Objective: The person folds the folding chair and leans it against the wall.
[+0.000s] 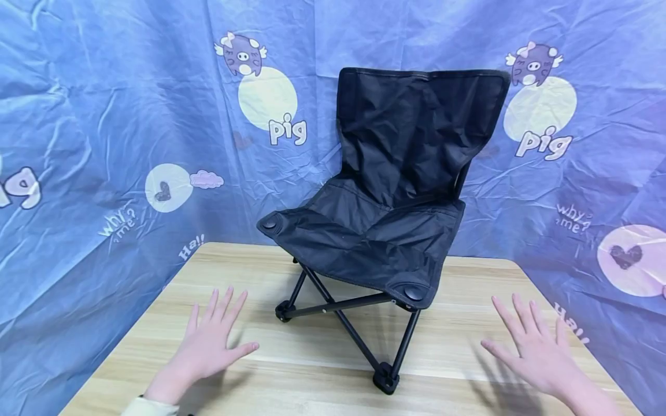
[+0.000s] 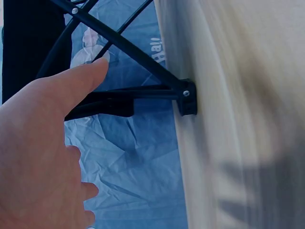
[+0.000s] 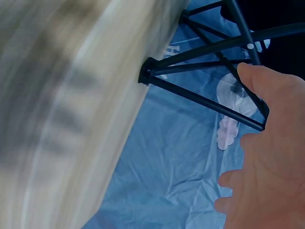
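A black folding camp chair (image 1: 374, 237) stands unfolded on the wooden table, its seat angled toward the front right. Crossed dark tubes form its legs, which end in black plastic feet (image 1: 386, 378). To the chair's left, my left hand (image 1: 210, 341) is held over the table with fingers spread, holding nothing. On the other side my right hand (image 1: 536, 349) is spread the same way, apart from the chair and holding nothing. Each wrist view shows a thumb and, behind it, the chair's leg frame (image 2: 128, 43), with a foot (image 3: 147, 70) on the tabletop.
The light wooden table (image 1: 312, 352) has rounded back corners. Blue curtain cloth (image 1: 130, 115) with pig prints and lettering hangs behind it and along both sides. The chair's backrest (image 1: 416, 127) rises in front of the rear cloth. Both hands cast shadows on the tabletop.
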### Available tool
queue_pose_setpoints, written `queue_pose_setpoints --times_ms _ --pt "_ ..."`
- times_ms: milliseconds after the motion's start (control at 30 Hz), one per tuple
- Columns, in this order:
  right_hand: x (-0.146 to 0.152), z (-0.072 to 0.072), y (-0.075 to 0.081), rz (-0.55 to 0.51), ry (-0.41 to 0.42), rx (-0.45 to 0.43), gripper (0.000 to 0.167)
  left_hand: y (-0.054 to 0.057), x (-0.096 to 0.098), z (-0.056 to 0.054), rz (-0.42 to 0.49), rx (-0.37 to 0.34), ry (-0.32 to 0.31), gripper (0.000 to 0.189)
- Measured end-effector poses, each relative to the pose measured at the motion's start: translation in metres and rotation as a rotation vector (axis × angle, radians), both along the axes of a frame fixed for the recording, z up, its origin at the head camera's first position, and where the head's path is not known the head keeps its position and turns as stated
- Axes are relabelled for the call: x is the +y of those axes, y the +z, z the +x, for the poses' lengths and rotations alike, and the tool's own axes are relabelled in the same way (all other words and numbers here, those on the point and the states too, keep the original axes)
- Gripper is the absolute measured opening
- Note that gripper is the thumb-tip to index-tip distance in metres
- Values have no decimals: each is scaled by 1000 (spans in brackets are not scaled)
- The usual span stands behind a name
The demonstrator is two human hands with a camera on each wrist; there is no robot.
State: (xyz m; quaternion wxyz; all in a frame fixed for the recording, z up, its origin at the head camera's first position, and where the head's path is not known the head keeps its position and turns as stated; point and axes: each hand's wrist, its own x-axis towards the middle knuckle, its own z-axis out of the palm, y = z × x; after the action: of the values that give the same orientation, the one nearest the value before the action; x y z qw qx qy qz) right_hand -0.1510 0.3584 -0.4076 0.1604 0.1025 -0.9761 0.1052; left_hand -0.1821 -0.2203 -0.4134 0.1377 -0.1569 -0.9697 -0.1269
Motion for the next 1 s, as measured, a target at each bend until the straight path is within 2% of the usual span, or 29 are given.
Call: queue_pose_setpoints --times_ms 367,633,800,1000 --pt "-7 0 25 17 34 47 92 23 0 -5 -47 9 -3 99" --pt "-14 0 39 26 73 95 92 44 3 -12 -18 39 -23 100" --pt "-20 1 50 23 118 129 91 58 6 -17 -28 88 -22 100" --pt "-29 3 62 12 188 178 89 70 11 -25 -22 153 -41 99"
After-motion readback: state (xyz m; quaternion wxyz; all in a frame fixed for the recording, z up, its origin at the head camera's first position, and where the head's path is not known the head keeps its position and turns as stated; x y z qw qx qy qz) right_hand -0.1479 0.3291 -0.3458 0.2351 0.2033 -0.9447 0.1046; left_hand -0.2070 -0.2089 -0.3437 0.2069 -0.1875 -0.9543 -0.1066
